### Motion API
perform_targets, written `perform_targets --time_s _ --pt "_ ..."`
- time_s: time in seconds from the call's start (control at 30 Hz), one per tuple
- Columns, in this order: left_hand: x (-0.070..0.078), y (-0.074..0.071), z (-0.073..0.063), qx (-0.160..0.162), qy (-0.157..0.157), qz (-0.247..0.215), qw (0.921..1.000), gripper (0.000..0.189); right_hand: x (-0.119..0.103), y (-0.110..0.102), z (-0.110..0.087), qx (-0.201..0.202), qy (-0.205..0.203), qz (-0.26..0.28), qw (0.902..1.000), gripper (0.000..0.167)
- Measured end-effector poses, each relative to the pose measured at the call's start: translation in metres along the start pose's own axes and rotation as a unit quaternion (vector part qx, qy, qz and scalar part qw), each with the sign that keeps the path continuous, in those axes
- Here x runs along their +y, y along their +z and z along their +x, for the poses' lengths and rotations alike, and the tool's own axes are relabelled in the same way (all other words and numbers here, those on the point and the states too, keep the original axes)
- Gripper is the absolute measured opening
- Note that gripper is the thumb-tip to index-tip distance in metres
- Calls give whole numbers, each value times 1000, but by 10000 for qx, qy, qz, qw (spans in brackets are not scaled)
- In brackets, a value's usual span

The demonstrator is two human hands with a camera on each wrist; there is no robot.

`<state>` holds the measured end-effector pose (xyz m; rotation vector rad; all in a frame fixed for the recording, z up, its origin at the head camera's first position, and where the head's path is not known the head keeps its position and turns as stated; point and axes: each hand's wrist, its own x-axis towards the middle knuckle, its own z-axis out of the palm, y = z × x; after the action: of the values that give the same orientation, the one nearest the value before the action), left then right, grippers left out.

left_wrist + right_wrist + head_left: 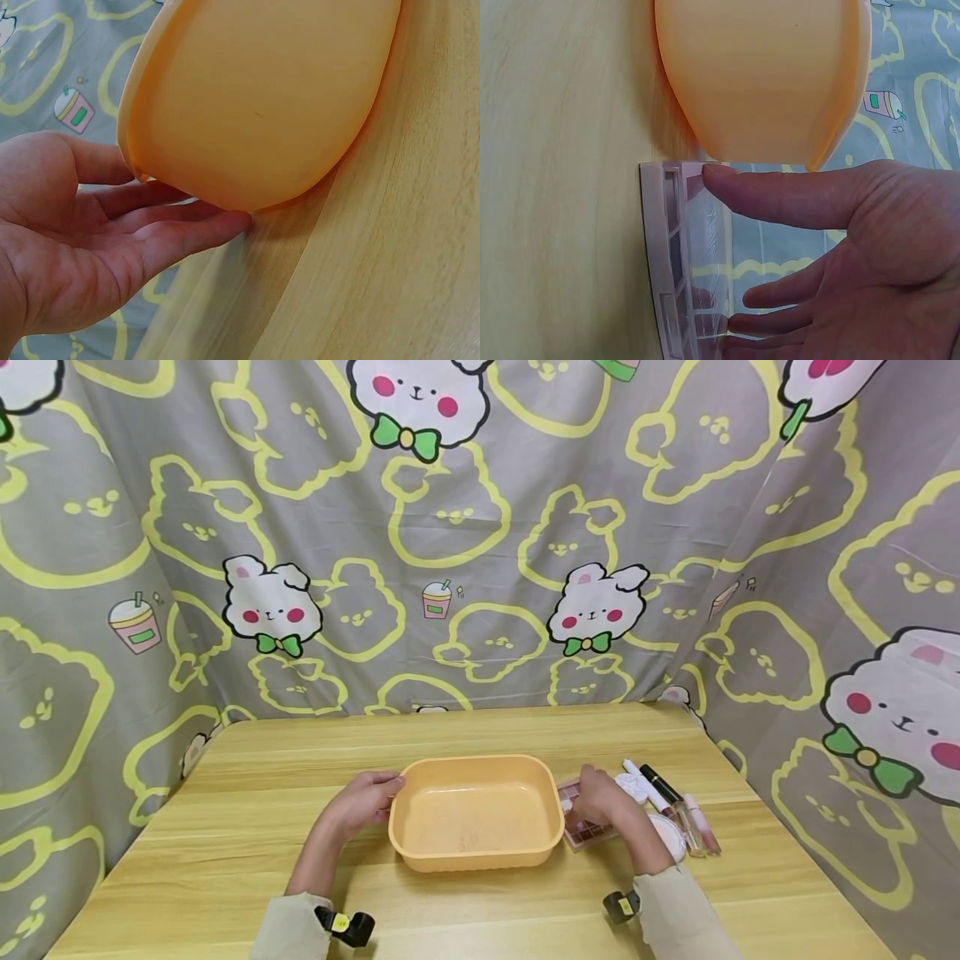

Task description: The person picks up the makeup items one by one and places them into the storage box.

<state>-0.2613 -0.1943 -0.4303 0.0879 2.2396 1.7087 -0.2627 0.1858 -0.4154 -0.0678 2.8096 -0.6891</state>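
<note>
A yellow-orange plastic basin (476,814) with rounded corners stands on the table, its inside holding nothing. At the basin's left end is my left hand (369,800), its nearly straight fingers (199,232) resting against the end wall and rim. My right hand (600,797) hovers over an eyeshadow palette (676,255) with a clear lid, just right of the basin. The thumb is at the palette's edge near the basin, and the other fingers hang loosely above the lid. Part of the palette is hidden under this hand.
Right of the palette lie a black-capped tube (662,782), a pale pink tube (697,818), a white-capped tube (647,777), a small white item (630,787) and a round white compact (667,837). A patterned curtain (465,527) hangs round the wooden table (300,760).
</note>
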Motion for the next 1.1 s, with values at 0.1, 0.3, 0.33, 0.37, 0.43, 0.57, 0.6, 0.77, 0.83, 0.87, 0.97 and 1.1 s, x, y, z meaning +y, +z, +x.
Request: perform_targets --time_s 0.1,0.3,0.33,0.37,0.43,0.57,0.6,0.77,0.83,0.87,0.97,1.1 --pt "0 0 0 -36 10 -3 10000 52 0 0 -1 -1 18 13 10000 92" --pt "1 0 -1 8 -41 -44 10000 52 1 -1 -2 -97 2 43 9999 94" --pt "1 0 -1 24 -58 -54 10000 52 1 -1 -2 -126 4 52 9999 95" --pt "1 0 -1 34 -65 -51 10000 52 1 -1 -2 -156 11 67 9999 96" --pt "1 0 -1 57 -84 -72 9999 52 1 -1 -3 -191 2 50 9998 97" --pt "1 0 -1 52 -90 -70 9999 51 1 0 -3 -222 8 72 9997 100" --pt "0 0 -1 45 -88 -64 9999 50 1 0 -3 -217 5 87 9997 100" --pt "0 1 -2 40 -94 -23 9999 50 2 1 -3 -115 -15 166 9998 100" --pt "1 1 -2 73 -108 -7 9999 50 2 1 -3 -48 -47 138 9999 97" --pt "1 1 -2 91 -115 -4 9999 50 2 2 -3 -17 -60 131 9999 97" --pt "1 2 -2 143 -131 5 9998 49 1 2 -3 109 -78 35 9999 95" --pt "1 2 -2 119 -116 -18 9999 48 1 2 -2 226 -12 -126 9997 97"
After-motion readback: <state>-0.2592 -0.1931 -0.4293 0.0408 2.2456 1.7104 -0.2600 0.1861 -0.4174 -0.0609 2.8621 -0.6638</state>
